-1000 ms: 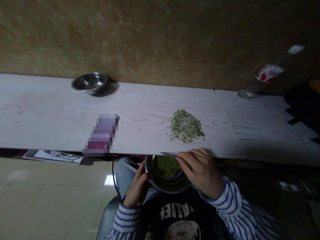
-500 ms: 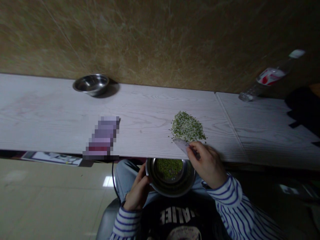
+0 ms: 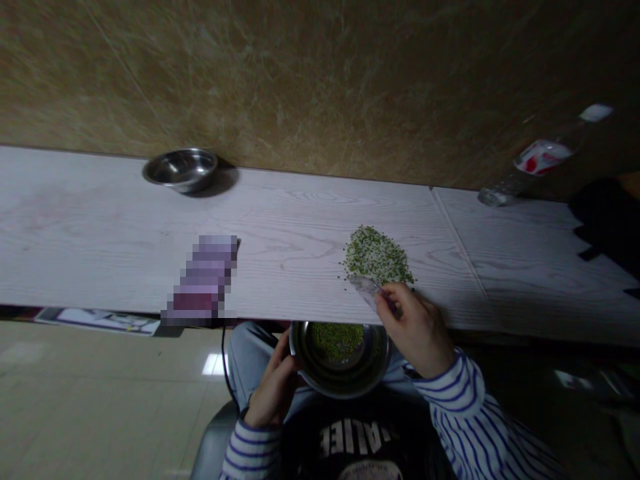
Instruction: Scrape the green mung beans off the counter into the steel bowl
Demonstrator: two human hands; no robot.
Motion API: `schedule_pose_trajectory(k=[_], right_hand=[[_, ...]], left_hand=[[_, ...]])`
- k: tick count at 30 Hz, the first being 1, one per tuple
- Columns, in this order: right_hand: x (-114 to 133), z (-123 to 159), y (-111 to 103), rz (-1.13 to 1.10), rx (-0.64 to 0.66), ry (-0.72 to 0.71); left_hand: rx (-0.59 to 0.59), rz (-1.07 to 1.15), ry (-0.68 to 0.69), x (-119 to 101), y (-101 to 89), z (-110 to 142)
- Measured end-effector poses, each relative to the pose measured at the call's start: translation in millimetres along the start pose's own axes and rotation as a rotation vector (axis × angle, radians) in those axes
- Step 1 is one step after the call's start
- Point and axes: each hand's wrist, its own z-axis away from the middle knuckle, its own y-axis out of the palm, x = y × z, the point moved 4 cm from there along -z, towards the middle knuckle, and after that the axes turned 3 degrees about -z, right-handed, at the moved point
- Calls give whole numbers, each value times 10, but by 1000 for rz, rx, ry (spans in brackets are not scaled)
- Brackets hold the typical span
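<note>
My left hand (image 3: 274,388) grips the left rim of a steel bowl (image 3: 345,387), which sits at my lap just below the table's front edge. Green beans (image 3: 337,340), probably mung beans, lie in the bottom of it. Between the thumb and fingers of my right hand (image 3: 413,327) is a thin, translucent plastic piece (image 3: 364,288), its exact kind unclear. Its far edge touches or hovers at the near side of a spread pile of green beans and white grains (image 3: 377,257) on the table.
A second steel bowl (image 3: 181,170) stands by the wall at the back left. A blurred-out phone-like object (image 3: 203,277) lies near the front edge, with a cable (image 3: 225,367) hanging below. A clear bottle (image 3: 543,157) stands at the right, near a dark cloth item (image 3: 605,227).
The plastic piece tilts slightly differently against the near side of the pile. Otherwise my hands and the bowl stay almost in place; the whole view has shifted a little.
</note>
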Motion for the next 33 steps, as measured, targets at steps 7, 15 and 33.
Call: schedule_pose_trajectory(k=[7,15,33], right_hand=[[-61,-17,-21,-4,-38,48],[69,-132,80,-26,-8,20],[224,-195,63,74,-25,-71]], left_hand=[[2,8,-3,-35,37,9],[2,9,-3,-31,-9,8],[18,23,13,-40,-25,-22]])
